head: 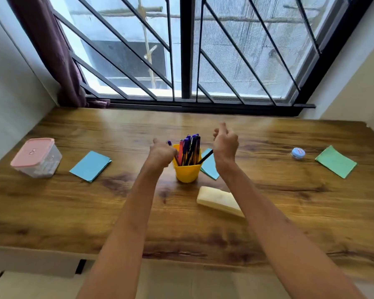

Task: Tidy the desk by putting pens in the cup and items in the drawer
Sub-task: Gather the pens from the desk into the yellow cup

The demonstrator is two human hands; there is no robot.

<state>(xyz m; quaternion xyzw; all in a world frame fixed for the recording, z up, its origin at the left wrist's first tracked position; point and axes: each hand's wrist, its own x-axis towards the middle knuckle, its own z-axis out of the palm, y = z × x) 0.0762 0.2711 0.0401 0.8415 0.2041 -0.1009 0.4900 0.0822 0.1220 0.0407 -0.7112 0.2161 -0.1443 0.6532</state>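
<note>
Desk [78, 212]: wood-grain top, under a barred window [181, 50]; curtain [52, 50] at far left.

Landmark: cup [186, 171], yellow, upright at desk centre.

Box [36, 157]: clear, pink lid, well left of cup, near desk's left edge.

Case [218, 200]: cream, oblong, lying flat just in front and to the right of cup, partly hidden by right forearm.

Blue paper [90, 166]: flat, left of cup, between cup and box.

Green paper [335, 161]: flat, well right of cup, near desk's right edge.

Second blue paper [209, 167]: flat, just right of cup and behind it, partly covered.

Left hand [163, 154]: touching cup's left rim, fingers curled round a purple-tipped pen [170, 143] that points down into cup.

Right hand [225, 143]: raised above and right of cup, fingers loosely curled. Held object: cannot tell.

Pens [190, 151]: bundle standing in cup, blue and purple caps upward, leaning right.

Black pen [205, 157]: slanted, lower end inside cup at right rim, upper end at right hand's heel; contact with the hand unclear.

Jar [298, 153]: small, blue lid, right of cup, just left of green paper.
</note>
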